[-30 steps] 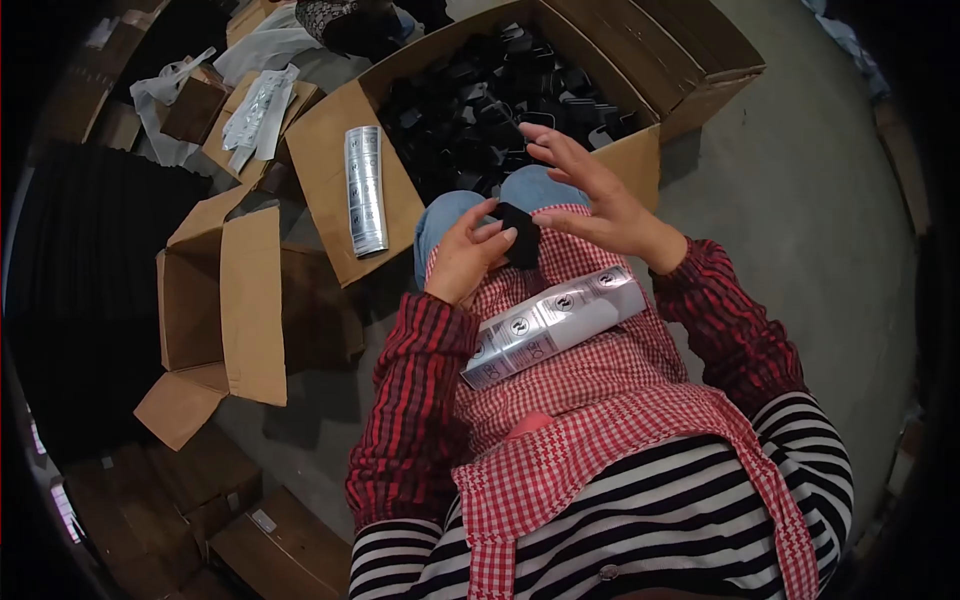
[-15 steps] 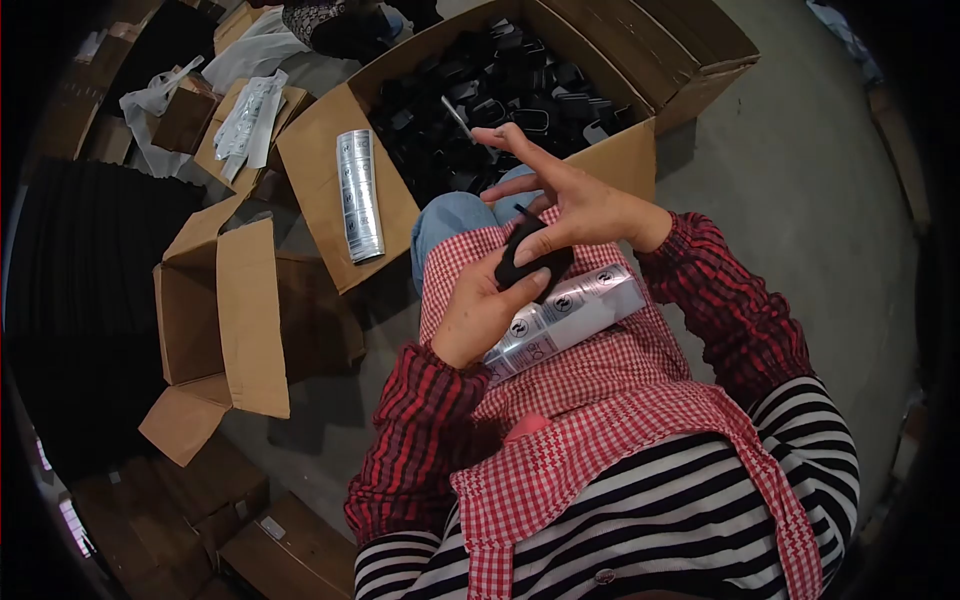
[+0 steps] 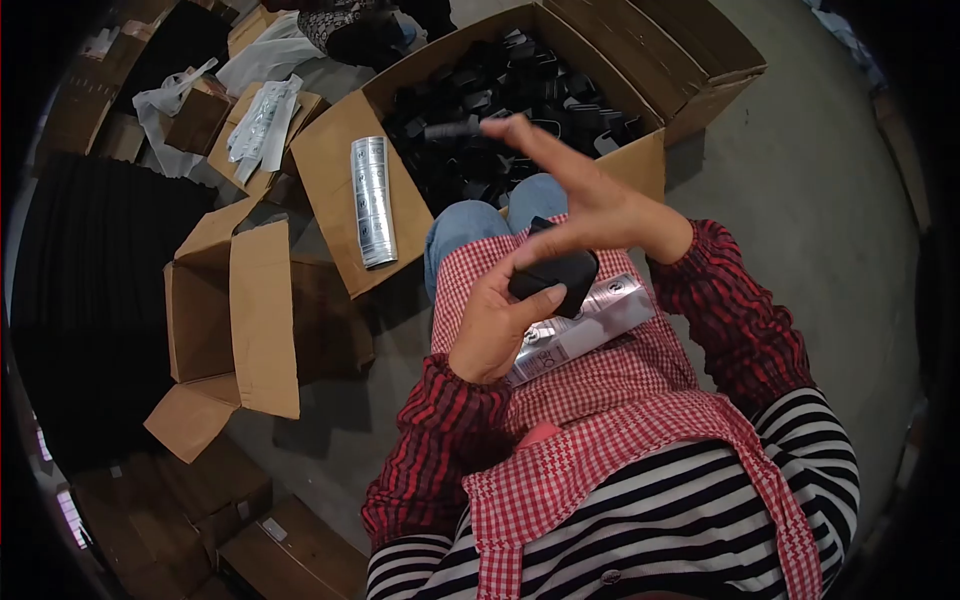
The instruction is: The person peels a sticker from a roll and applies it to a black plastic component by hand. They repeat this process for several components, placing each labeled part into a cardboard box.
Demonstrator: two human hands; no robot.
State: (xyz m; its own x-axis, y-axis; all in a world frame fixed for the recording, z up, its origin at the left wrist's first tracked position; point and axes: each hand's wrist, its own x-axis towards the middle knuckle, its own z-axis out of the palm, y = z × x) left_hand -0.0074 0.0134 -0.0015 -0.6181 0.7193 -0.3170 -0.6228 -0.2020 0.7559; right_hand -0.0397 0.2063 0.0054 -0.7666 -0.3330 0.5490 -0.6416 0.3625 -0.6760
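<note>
My left hand grips a small black piece between thumb and fingers above my lap; its exact kind is hard to tell. Over it is my right hand, fingers stretched apart, with the thumb close to or touching the piece's upper edge. A blurred greyish strip, perhaps a sticker, shows at my right index fingertip. Across the checked apron on my lap lies a silver sheet of printed labels, partly covered by my left hand and the black piece.
A large open carton before my knees holds many black pieces. On its left flap rests another silver label strip. An open cardboard box stands at left, beside black stacked material. Part of another person shows at top.
The black piece has turned in my left hand and shows a broader flat face. My right index finger has straightened, and the strip at its tip has swung and blurred. The view has shifted slightly.
</note>
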